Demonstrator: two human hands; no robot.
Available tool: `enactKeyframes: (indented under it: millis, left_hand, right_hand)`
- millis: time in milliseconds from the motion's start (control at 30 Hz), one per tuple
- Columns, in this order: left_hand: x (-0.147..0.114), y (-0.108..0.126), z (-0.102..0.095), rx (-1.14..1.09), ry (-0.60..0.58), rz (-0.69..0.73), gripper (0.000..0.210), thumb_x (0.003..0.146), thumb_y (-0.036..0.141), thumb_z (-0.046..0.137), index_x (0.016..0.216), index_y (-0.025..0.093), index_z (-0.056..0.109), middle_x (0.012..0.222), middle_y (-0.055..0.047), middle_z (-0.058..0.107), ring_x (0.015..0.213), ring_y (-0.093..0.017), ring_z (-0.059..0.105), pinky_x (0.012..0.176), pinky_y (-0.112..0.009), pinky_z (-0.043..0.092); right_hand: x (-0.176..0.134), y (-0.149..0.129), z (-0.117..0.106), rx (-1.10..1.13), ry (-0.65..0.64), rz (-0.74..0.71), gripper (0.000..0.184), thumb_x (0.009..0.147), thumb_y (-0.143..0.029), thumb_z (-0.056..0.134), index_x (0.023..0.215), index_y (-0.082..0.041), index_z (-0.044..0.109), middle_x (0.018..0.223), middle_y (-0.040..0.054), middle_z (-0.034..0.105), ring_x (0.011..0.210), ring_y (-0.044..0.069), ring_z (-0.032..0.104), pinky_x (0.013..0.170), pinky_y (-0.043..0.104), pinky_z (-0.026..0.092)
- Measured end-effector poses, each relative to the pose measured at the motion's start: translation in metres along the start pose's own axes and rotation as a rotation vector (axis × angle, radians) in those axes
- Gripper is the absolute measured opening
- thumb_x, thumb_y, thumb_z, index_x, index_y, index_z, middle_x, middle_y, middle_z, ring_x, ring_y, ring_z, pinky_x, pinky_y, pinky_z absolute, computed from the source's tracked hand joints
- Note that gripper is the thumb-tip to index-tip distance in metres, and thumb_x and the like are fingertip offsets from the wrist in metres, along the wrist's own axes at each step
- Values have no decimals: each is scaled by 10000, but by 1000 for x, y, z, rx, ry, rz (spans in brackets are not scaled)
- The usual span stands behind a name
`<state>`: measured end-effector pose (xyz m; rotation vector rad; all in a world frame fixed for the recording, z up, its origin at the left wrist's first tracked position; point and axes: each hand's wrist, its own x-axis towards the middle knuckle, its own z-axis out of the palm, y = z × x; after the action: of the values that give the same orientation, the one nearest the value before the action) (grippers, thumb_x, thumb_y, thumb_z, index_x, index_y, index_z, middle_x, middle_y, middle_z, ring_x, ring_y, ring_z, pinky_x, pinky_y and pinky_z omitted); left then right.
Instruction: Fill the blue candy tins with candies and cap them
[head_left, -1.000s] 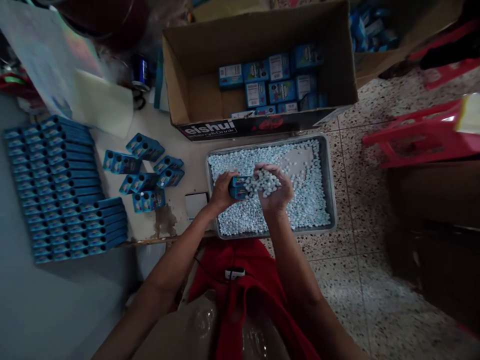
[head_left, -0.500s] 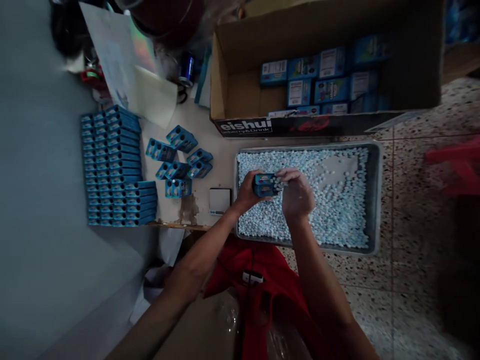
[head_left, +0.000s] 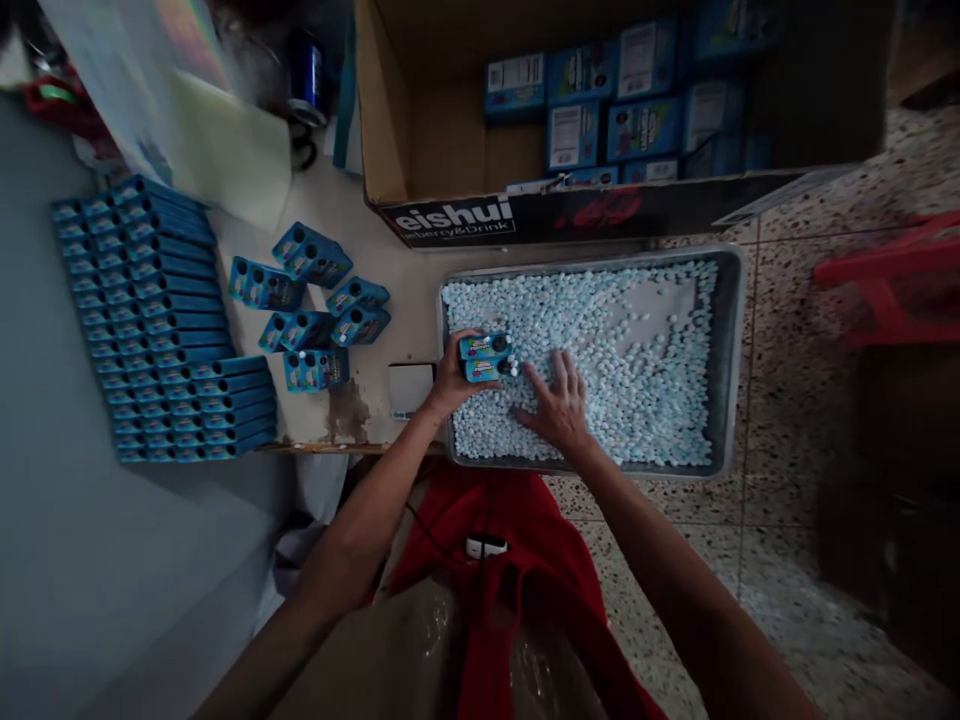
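Note:
My left hand [head_left: 448, 378] is closed around two small blue boxes [head_left: 480, 370] held side by side above the left part of a metal tray [head_left: 731, 370]. A few pale pellets sit at the right end of these boxes. My right hand [head_left: 559, 408] is spread, its fingers apart, palm down on the light blue and white candy-like pellets [head_left: 645, 420] that cover most of the tray. Left of the tray lies a small flat scale [head_left: 411, 386]. Several loose blue boxes [head_left: 311, 255] with round holes are scattered farther left.
Blue boxes stand in a tall stack [head_left: 165, 320] at the far left. Behind the tray, a large cardboard carton [head_left: 450, 215] holds more blue boxes. A blue can [head_left: 306, 80] and papers [head_left: 232, 150] lie at the back left. A red plastic stool [head_left: 892, 290] is at right.
My right hand has come away from the boxes and down onto the pellets, its fingers now spread. My left hand still holds the boxes. The camera view has shifted.

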<state>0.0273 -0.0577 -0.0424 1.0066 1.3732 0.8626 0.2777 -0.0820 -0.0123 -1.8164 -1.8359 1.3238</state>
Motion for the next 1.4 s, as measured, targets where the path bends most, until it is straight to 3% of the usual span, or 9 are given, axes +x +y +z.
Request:
enactKeyframes:
  millis: [100, 267, 333, 433, 667, 900, 1033, 1167, 1400]
  left_hand:
    - [-3, -2, -8, 21, -53, 38, 1100, 553, 704, 963, 1391, 252, 413, 1447, -166, 571, 1366, -327, 608, 1164, -489, 492]
    - [-6, 18, -23, 207, -37, 32, 1105, 615, 556, 994, 1492, 254, 394, 1494, -167, 545, 1426, -366, 561, 1223, -536, 449]
    - [-7, 26, -26, 260, -72, 66, 1126, 608, 493, 1011, 1523, 254, 398, 1518, -169, 529, 1444, -381, 542, 1245, -553, 429]
    - [-5, 28, -25, 326, -84, 144, 1106, 644, 365, 996, 1564, 261, 391, 1563, -174, 494, 1490, -391, 492, 1269, -565, 402]
    - [12, 29, -14, 446, -76, 150, 809, 722, 325, 914, 1434, 217, 545, 1381, -151, 629, 1329, -364, 608, 1162, -533, 496]
    - [10, 72, -6, 743, -152, 142, 709, 756, 228, 835, 1408, 182, 561, 1298, -150, 646, 1242, -374, 603, 1075, -510, 519]
    - [11, 81, 0, 792, -136, 148, 698, 759, 217, 833, 1399, 167, 558, 1290, -147, 656, 1222, -363, 604, 1057, -484, 523]
    - [12, 82, 8, 787, -47, 106, 704, 755, 205, 841, 1398, 170, 556, 1287, -147, 661, 1211, -361, 607, 1059, -493, 523]
    - [5, 75, 11, 736, -154, 113, 747, 680, 150, 885, 1369, 189, 601, 1315, -133, 677, 1229, -359, 624, 1069, -483, 532]
  right_hand:
    - [43, 9, -2, 13, 63, 24, 612, 645, -433, 930, 1222, -317, 763, 1569, 105, 555, 1542, 441, 357, 1301, 664, 227]
    - [93, 4, -18, 173, 296, 248, 289, 636, -272, 858, 904, -247, 752, 1045, 81, 726, 1114, 321, 646, 1062, 493, 520]
    - [95, -7, -24, 474, 373, 398, 259, 646, -271, 854, 854, -238, 704, 862, 10, 698, 879, 217, 653, 848, 354, 564]
    - [82, -29, -32, 1095, 307, 594, 313, 662, -331, 870, 876, -240, 661, 804, -46, 686, 708, 125, 614, 597, 224, 476]
    - [58, -85, -36, 1645, 218, 506, 296, 863, -524, 758, 845, -268, 611, 884, -34, 713, 752, 136, 669, 648, 291, 566]
    - [61, -137, -26, 1347, 311, 256, 347, 927, -571, 695, 760, -282, 601, 693, -37, 556, 692, 148, 592, 789, 327, 575]
    - [66, -139, -14, 1192, 381, 208, 345, 894, -514, 742, 711, -257, 604, 824, -20, 656, 733, 130, 593, 731, 278, 538]
    - [80, -133, -11, 1285, 453, 311, 335, 934, -528, 689, 756, -254, 617, 906, -24, 694, 701, 102, 597, 681, 248, 544]
    - [93, -137, -28, 1457, 375, 303, 335, 939, -534, 646, 765, -251, 605, 873, -1, 665, 823, 129, 656, 804, 275, 585]
